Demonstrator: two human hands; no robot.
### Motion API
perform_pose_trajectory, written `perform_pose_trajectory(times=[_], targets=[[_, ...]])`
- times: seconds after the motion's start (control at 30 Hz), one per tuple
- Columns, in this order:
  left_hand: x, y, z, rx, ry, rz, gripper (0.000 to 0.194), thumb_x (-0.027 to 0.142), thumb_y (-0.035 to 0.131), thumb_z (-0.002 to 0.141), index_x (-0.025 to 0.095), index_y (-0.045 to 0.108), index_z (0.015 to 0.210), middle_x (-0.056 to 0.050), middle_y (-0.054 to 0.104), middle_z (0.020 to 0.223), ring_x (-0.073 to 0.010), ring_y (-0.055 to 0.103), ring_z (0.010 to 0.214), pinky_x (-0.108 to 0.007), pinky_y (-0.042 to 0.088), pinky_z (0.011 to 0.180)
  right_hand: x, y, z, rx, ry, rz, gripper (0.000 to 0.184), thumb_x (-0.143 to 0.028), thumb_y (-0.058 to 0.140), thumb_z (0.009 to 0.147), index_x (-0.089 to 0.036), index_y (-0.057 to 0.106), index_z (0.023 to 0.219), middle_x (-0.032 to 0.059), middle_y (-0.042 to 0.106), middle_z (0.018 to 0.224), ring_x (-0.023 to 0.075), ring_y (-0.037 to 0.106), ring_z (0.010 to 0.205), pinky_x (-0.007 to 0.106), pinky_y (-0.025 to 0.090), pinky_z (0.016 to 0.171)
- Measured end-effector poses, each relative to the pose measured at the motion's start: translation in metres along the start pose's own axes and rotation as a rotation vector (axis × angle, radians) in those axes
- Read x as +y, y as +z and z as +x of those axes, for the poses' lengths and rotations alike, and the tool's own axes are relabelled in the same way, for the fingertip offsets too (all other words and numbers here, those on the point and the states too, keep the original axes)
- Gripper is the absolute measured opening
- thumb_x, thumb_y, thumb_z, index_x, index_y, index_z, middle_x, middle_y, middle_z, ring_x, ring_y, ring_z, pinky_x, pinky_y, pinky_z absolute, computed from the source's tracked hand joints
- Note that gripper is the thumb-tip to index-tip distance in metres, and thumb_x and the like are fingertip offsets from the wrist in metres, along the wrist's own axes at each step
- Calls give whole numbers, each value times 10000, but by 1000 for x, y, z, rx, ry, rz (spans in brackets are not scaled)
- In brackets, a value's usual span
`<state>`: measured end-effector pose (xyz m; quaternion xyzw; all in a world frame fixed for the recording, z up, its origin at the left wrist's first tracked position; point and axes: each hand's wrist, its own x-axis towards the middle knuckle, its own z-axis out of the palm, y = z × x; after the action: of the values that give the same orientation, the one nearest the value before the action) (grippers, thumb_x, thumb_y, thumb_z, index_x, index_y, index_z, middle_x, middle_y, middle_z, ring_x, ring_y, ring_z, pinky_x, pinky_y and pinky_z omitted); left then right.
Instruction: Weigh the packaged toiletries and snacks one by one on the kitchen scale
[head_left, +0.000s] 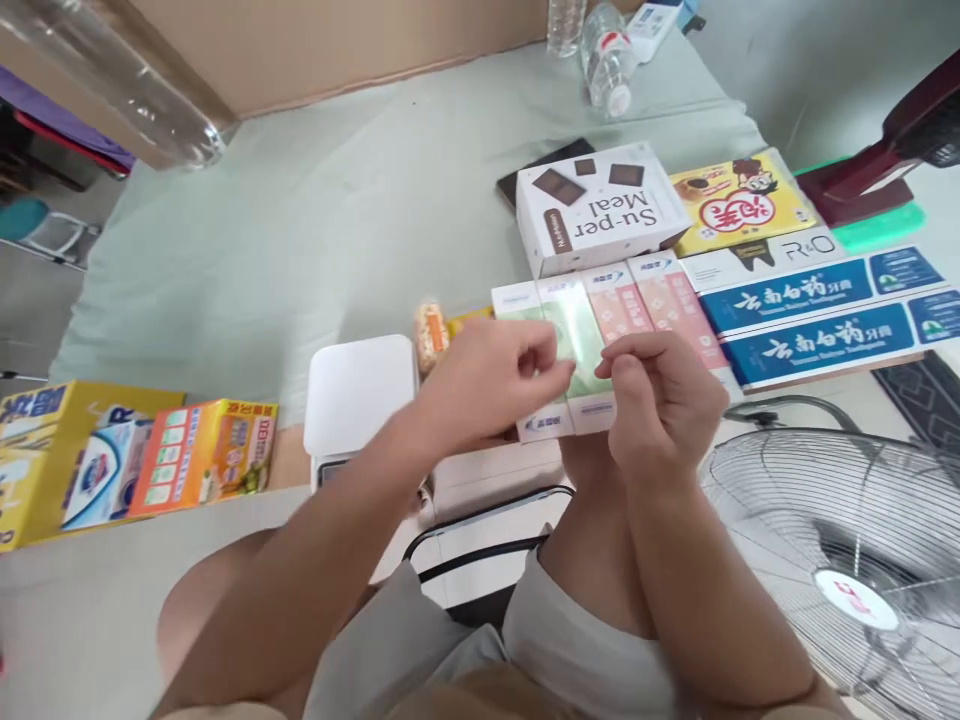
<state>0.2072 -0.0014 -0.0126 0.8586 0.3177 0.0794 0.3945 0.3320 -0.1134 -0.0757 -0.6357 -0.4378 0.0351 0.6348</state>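
My left hand [499,385] and my right hand [664,405] face each other a short way apart, above a row of slim boxes. Both have curled fingers, with thumb and forefinger brought together; anything between them is too small or hidden to make out. Under them lie a green-and-white box [574,330] and two pink-and-white boxes [619,305], side by side. Left of my left hand, a small clear pack of pale snacks [430,335] lies beside a white kitchen scale [360,390]. My left forearm crosses the scale's lower corner.
A white "Su-per Meal" box [600,205], a yellow food box [742,205] and blue toothpaste boxes [825,335] lie right of centre. Yellow and orange cartons [199,455] stand at left. Plastic bottles [607,60] lie at the back. A fan [847,560] stands lower right.
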Motion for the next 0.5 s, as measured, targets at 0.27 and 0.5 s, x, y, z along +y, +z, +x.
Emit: perform_pose_trajectory(times=[0.27, 0.5], targets=[[8, -18, 170, 41, 112, 531, 716, 487, 882, 683, 286, 623, 1318, -131, 586, 1417, -403, 438, 1452, -471, 422, 1152, 19, -19, 19, -3, 198, -67, 86, -277, 624, 915, -251, 679, 976, 31, 726, 925, 202, 688, 864, 391, 585, 777], [-2, -16, 222, -180, -59, 568, 1160, 657, 960, 513, 378, 489, 1535, -141, 467, 1581, -536, 324, 1542, -670, 289, 1237, 26, -13, 36, -30, 465, 211, 335, -368, 623, 969, -306, 608, 1298, 92, 664, 1432, 274, 631, 1385, 548, 527, 1186]])
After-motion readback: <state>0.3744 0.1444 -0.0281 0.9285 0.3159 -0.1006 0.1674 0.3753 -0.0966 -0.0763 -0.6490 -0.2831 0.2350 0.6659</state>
